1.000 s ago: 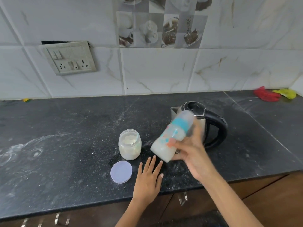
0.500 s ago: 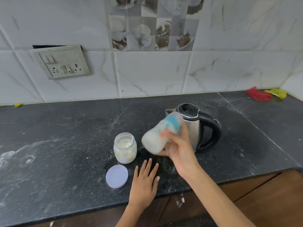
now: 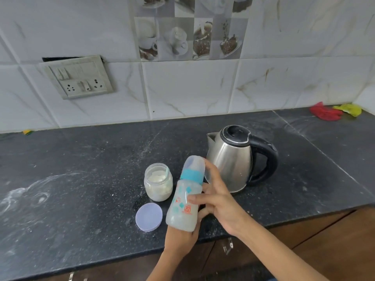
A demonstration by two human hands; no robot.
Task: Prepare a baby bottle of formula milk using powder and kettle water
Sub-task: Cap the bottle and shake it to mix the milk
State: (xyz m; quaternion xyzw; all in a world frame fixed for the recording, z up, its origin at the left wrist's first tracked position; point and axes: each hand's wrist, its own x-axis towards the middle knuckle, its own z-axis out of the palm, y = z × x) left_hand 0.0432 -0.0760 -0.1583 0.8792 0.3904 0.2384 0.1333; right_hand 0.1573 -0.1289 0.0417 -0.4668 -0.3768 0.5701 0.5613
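You're mixing: right hand (image 3: 218, 201) grips capped baby bottle (image 3: 185, 196), tilted, just left of kettle (image 3: 233, 159). Left hand (image 3: 178, 239) mostly hidden beneath, grip unclear. Next: probably stand it upright.

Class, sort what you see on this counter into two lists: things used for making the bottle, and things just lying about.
Used for the job: baby bottle, powder jar, jar lid, kettle.

Just lying about: red cloth, yellow cloth.
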